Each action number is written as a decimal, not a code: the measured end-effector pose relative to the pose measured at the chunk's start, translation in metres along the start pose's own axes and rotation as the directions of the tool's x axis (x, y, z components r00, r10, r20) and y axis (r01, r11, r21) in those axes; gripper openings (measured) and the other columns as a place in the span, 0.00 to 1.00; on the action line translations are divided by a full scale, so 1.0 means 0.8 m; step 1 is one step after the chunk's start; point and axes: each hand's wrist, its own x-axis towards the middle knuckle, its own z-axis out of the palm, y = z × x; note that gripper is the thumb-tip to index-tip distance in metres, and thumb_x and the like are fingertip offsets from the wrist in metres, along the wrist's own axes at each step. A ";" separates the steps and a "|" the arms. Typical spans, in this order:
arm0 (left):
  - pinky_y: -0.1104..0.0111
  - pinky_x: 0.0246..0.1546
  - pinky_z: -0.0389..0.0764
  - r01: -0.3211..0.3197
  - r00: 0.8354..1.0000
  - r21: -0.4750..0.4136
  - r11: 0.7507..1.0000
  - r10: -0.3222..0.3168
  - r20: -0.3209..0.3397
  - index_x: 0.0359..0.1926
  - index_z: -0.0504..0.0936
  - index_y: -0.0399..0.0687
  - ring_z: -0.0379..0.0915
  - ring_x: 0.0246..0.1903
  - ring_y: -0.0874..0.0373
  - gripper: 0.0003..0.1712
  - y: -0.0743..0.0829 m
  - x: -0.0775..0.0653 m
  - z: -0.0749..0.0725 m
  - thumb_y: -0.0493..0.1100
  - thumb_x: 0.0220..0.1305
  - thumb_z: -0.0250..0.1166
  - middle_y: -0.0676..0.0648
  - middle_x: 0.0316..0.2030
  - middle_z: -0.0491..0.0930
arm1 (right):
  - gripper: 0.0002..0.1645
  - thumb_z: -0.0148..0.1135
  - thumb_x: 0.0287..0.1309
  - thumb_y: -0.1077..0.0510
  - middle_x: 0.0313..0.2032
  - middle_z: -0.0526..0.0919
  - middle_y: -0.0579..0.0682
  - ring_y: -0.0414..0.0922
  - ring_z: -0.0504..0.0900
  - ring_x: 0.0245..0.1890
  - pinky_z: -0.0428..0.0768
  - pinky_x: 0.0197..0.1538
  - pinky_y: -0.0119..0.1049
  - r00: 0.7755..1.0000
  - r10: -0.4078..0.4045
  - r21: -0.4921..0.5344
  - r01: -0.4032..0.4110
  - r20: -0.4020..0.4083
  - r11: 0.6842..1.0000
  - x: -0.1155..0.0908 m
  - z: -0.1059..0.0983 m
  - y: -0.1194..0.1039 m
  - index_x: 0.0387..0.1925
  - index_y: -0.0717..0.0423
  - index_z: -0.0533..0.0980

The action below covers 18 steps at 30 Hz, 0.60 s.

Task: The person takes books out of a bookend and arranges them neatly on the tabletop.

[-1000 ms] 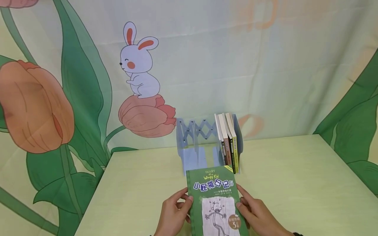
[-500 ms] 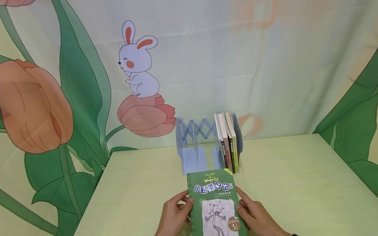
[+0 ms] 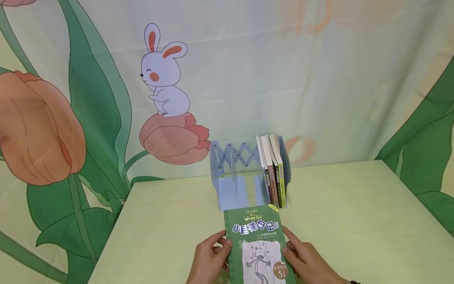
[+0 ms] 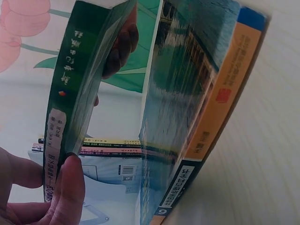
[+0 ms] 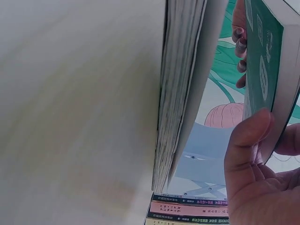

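Both my hands hold a green "Diary of a Wimpy Kid" book, cover up, in front of the bookshelf. My left hand grips its spine edge, thumb on the cover and fingers curled beneath. On the opposite edge, my right hand pinches in the same way. The left wrist view shows the green spine between thumb and fingers. Below the held book and apart from it, a thicker book with an orange and black spine lies on the table; its page edges appear in the right wrist view.
Behind the held book stands a blue expandable bookshelf with crossed bars at its back. Several upright books lean together at its right end. The pale green table meets a printed rabbit and tulip curtain.
The green book has come slightly down in the head view, towards me, with both hands still gripping it. The head view has shifted a little. The shelf and its books stay put.
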 end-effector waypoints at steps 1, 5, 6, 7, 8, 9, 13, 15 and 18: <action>0.54 0.19 0.81 -0.003 1.000 0.001 1.000 0.003 0.003 0.61 0.77 0.38 0.77 0.19 0.59 0.24 -0.001 0.000 0.000 0.44 0.67 0.63 0.43 0.36 0.77 | 0.34 0.44 0.76 0.52 0.30 0.81 0.44 0.33 0.79 0.26 0.77 0.29 0.30 1.000 -0.002 -0.003 0.002 0.000 1.000 0.000 0.000 0.000 0.77 0.51 0.49; 0.53 0.20 0.81 -0.021 1.000 -0.002 1.000 0.021 0.010 0.61 0.76 0.36 0.77 0.18 0.60 0.25 -0.004 -0.001 0.000 0.44 0.67 0.63 0.43 0.36 0.78 | 0.34 0.44 0.76 0.52 0.27 0.79 0.42 0.31 0.76 0.23 0.76 0.28 0.29 1.000 0.009 -0.024 -0.009 0.002 1.000 -0.001 0.000 0.001 0.77 0.52 0.50; 0.53 0.20 0.81 -0.024 1.000 -0.004 1.000 0.024 0.012 0.61 0.76 0.35 0.77 0.18 0.60 0.25 -0.004 -0.001 0.000 0.44 0.67 0.63 0.42 0.36 0.78 | 0.34 0.44 0.76 0.52 0.27 0.78 0.42 0.31 0.75 0.22 0.75 0.28 0.29 1.000 0.015 -0.028 -0.015 0.003 0.999 -0.001 0.000 0.001 0.77 0.52 0.50; 0.53 0.19 0.81 -0.028 0.999 -0.004 1.000 0.028 0.015 0.61 0.76 0.35 0.77 0.18 0.60 0.26 -0.005 -0.001 0.001 0.44 0.67 0.63 0.42 0.36 0.78 | 0.34 0.45 0.76 0.52 0.27 0.78 0.42 0.31 0.75 0.22 0.75 0.29 0.29 1.000 0.021 -0.034 -0.021 0.005 0.999 0.000 0.000 0.001 0.77 0.53 0.50; 0.54 0.19 0.81 -0.030 0.999 -0.005 1.000 0.030 0.018 0.61 0.76 0.34 0.76 0.18 0.60 0.26 -0.006 -0.001 0.001 0.44 0.67 0.63 0.42 0.36 0.78 | 0.34 0.45 0.76 0.52 0.27 0.78 0.42 0.31 0.75 0.22 0.75 0.29 0.29 1.000 0.028 -0.038 -0.027 0.007 0.999 0.000 0.000 0.001 0.77 0.54 0.50; 0.54 0.19 0.81 -0.031 0.999 -0.005 1.000 0.031 0.021 0.61 0.76 0.34 0.76 0.18 0.60 0.26 -0.007 -0.001 0.001 0.44 0.67 0.64 0.42 0.36 0.78 | 0.34 0.45 0.76 0.52 0.27 0.79 0.42 0.31 0.75 0.23 0.75 0.29 0.29 0.999 0.033 -0.039 -0.033 0.011 0.999 0.000 -0.001 0.001 0.77 0.55 0.50; 0.54 0.19 0.81 -0.035 0.999 0.009 0.999 0.034 0.036 0.60 0.76 0.33 0.76 0.17 0.59 0.25 -0.011 0.000 0.001 0.44 0.67 0.63 0.42 0.36 0.78 | 0.35 0.46 0.75 0.54 0.28 0.80 0.42 0.31 0.75 0.23 0.76 0.28 0.29 0.998 0.050 -0.046 -0.048 0.030 0.998 0.001 -0.002 0.001 0.76 0.58 0.50; 0.54 0.18 0.81 -0.044 0.998 0.019 0.999 0.043 0.042 0.60 0.76 0.33 0.77 0.16 0.58 0.25 -0.014 0.000 0.001 0.44 0.67 0.63 0.42 0.36 0.78 | 0.35 0.46 0.75 0.54 0.27 0.80 0.42 0.31 0.75 0.22 0.76 0.27 0.29 0.997 0.061 -0.047 -0.059 0.043 0.997 0.001 -0.003 0.002 0.76 0.59 0.51; 0.55 0.18 0.80 -0.050 0.998 0.036 0.998 0.049 0.048 0.59 0.76 0.32 0.77 0.16 0.57 0.25 -0.018 0.000 0.001 0.44 0.67 0.62 0.43 0.36 0.78 | 0.35 0.46 0.75 0.54 0.27 0.80 0.42 0.31 0.75 0.22 0.75 0.27 0.29 0.994 0.083 -0.042 -0.081 0.067 0.996 0.001 -0.004 0.003 0.76 0.61 0.50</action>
